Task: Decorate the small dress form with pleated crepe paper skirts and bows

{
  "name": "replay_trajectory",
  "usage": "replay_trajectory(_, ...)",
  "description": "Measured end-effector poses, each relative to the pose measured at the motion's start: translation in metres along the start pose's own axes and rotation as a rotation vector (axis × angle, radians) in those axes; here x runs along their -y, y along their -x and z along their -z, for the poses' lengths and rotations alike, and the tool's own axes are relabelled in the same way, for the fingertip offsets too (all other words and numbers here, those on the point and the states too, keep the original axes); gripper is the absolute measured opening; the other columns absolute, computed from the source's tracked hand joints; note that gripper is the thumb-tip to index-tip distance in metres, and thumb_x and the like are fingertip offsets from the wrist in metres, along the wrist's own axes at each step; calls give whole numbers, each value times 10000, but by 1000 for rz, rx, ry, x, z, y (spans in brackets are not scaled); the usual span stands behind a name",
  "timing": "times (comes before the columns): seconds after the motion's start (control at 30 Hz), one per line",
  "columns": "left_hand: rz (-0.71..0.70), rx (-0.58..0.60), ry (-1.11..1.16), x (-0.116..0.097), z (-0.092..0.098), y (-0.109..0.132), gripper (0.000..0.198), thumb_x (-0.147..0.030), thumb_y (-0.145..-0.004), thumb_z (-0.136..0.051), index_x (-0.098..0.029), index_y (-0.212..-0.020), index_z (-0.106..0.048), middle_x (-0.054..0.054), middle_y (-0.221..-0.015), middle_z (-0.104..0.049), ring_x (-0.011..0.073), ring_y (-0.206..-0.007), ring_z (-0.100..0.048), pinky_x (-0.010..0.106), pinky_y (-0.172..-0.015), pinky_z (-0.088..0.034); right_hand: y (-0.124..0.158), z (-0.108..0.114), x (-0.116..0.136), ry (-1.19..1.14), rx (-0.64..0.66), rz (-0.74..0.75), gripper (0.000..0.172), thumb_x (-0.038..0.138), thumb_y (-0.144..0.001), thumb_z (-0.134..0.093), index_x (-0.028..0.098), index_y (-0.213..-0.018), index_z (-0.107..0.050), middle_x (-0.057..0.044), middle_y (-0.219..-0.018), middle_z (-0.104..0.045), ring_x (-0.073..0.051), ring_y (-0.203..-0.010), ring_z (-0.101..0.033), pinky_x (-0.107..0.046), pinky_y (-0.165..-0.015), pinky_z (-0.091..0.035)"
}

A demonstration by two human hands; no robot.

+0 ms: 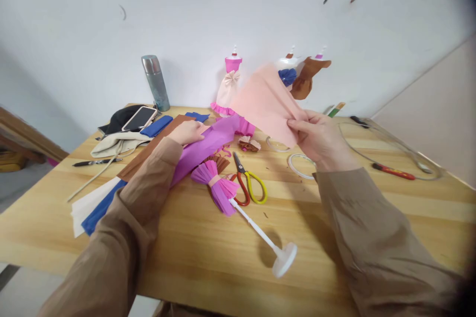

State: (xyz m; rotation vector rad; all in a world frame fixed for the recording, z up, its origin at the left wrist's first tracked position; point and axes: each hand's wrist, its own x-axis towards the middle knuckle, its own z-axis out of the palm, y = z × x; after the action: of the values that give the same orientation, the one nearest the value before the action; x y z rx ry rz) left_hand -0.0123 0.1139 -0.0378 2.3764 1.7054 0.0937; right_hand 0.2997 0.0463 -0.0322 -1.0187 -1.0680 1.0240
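My right hand (316, 133) pinches the lower right edge of a light pink crepe paper sheet (262, 101), which is raised above the table. My left hand (188, 132) is closed at the upper edge of a long purple crepe paper sheet (208, 146); its fingertips are partly hidden. Below lies a small dress form stand (256, 225) on its side, with a purple and pink pleated paper dress (217, 185) on its upper end. Scissors (247, 178) with red and yellow handles lie beside that dress, blades partly apart.
Brown paper (159, 143), a phone (140, 119), a pen (96, 162) and a metal flask (156, 84) are on the left. A pink dressed form (228, 84) stands by the wall. Tape rolls (301, 166) and a red-handled tool (393, 171) with a cable lie on the right.
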Motion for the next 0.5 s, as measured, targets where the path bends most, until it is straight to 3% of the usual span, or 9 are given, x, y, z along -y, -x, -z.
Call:
replay_trajectory(0.1,82,28,-90,10,-20,-10,513,-342,-709,-722,-123,-1161,-617,181,-1170,-680,307,-1103,-623,339,-911,-487,-2,4,4,4,-10,1,252,206,-498,-809,212,-609,-583,35,-603,-563,-98,-530,-493,-247,-495,-400)
replay_trajectory(0.2,118,24,-132,17,-27,-14,546,-333,-753,-723,-147,-1239,-557,167,-1193,-659,277,-1137,-609,330,-929,-486,-3,6,5,31,-6,11,282,221,-493,-815,215,-551,-539,45,-545,-512,-89,-493,-445,-234,-457,-367)
replay_trajectory(0.37,131,-3,-168,32,-16,-17,362,-352,-923,-590,-165,-1232,-574,105,-1237,-600,228,-1070,-615,437,-894,-540,-7,11,2,65,0,23,308,235,-518,-813,222,-522,-505,60,-488,-415,-79,-447,-359,-233,-412,-301)
replay_trajectory(0.5,198,-79,-188,42,-4,-14,269,-280,-867,-631,-140,-1095,-660,138,-1101,-685,256,-1053,-647,344,-890,-516,-9,14,-1,74,10,20,314,245,-524,-821,226,-519,-508,54,-493,-408,-81,-447,-350,-235,-405,-290)
